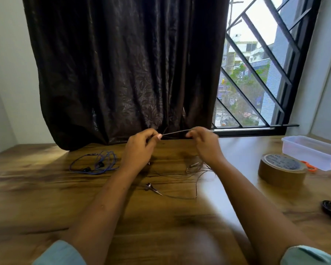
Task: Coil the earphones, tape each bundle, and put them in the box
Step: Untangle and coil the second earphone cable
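Left hand (139,144) and right hand (204,142) each pinching grey earphone cable (174,132), holding short stretch taut in air, well left of tape roll (281,169). Stretch running roughly left-right, right end tilting slightly up. Remaining cable trailing down onto table (46,188), earbud (151,187) lying left of tape roll, nearer person.

Judging step as straightening before coiling: using light tension, feeding slack evenly, avoiding kinks.

Blue earphones (96,163) lying loose, far left of tape roll. Box (311,150) sitting just behind it.

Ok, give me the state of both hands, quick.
Left hand: pinching the grey earphone cable.
Right hand: pinching the same cable, pulled taut between the two.
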`<state>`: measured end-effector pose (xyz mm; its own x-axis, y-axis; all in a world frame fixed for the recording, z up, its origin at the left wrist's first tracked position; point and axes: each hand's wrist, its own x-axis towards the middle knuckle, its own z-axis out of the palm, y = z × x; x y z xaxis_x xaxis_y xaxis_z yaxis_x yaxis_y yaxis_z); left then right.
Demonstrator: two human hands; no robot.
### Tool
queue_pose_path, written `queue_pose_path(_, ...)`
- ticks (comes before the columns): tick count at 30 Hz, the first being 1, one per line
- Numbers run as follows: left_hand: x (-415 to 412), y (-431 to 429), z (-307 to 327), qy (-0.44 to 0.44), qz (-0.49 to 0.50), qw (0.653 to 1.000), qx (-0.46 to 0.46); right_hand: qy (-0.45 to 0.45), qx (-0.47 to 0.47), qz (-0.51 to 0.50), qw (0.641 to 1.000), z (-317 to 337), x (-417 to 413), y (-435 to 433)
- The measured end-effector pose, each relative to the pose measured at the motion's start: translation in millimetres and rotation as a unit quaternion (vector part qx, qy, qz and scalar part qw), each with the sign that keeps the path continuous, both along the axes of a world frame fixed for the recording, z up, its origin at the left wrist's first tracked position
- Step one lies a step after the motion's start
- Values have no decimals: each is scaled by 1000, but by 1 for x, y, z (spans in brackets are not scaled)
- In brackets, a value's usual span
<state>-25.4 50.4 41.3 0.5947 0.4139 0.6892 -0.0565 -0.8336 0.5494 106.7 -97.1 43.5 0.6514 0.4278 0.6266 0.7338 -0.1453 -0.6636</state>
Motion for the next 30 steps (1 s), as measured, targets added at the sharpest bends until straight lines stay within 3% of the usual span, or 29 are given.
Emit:
queue_pose_path(6, -4, 14, 0, 20, 8, 996, -87, 145, 37, -221, 964, -10, 43, -34)
queue_pose_path(12, -7, 23, 1, 11, -7, 988, -156, 184, 33, -306, 934, -11, 55, -55)
queue_pose_path(15, -6, 23, -1, -4, -17, 982, -186, 169, -50, -335, 926, -8, 49, -60)
queue_pose_path(17, -5, 21, -2, -13, -13, 982, -190, 138, -184, -350, 908, -8, 45, -59)
queue_pose_path(19, -2, 14, -4, 16, -7, 988, -155, 75, -259, -321, 908, -7, 39, -46)
queue_pose_path(21, 2, 2, -7, 41, -6, 993, -113, -20, -222, -214, 951, -12, 31, -23)
queue_pose_path(23, 7, -10, -6, 36, -8, 995, -92, -12, -157, -23, 987, -17, 13, 0)
queue_pose_path(25, 10, -14, -6, 23, -14, 995, -92, 33, -145, 113, 982, -21, -9, 11)
queue_pose_path(27, 11, -13, -8, 13, -26, 994, -108, 14, -134, 151, 979, -21, -16, 15)
queue_pose_path(30, 8, -13, -8, 14, -62, 986, -156, -14, -82, 108, 991, -15, -7, 10)
